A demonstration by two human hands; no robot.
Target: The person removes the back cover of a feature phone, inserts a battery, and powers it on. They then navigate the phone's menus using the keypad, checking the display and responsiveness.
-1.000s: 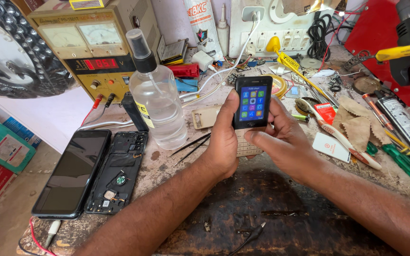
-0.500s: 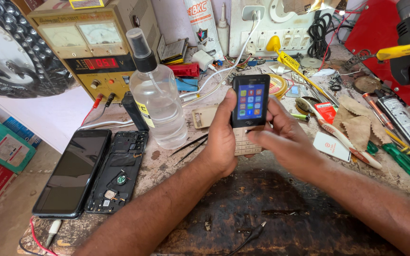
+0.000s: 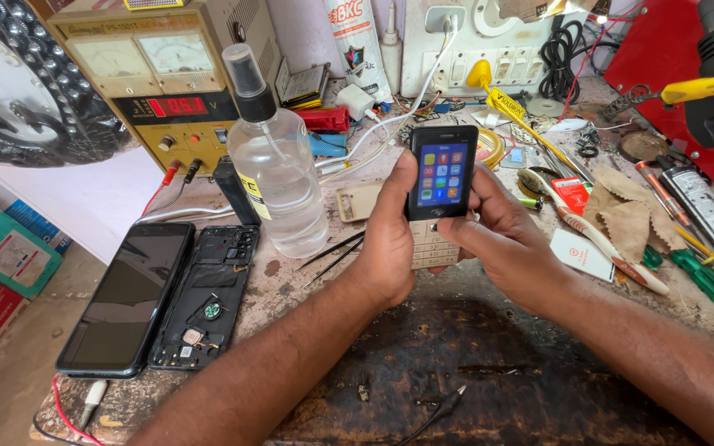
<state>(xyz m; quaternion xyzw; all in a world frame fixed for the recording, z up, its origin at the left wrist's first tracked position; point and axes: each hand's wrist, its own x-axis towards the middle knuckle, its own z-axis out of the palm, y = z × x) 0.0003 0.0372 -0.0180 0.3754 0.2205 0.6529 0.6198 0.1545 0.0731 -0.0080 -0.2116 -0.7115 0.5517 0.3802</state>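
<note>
Left hand (image 3: 390, 248) and right hand (image 3: 502, 239) both grasp keypad phone (image 3: 442, 186), upright, screen lit, above table (image 3: 489, 372) centre. Near edge open. Spray bottle (image 3: 274, 165) just left; dismantled smartphone (image 3: 163, 297) toward left edge; tools (image 3: 696, 272) crowd right.

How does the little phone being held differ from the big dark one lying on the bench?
The keypad phone is lit, upright and held in both hands; the smartphone is dark and lies flat. The keypad phone is narrow with buttons; the smartphone is broader, all screen. Both are black.
</note>
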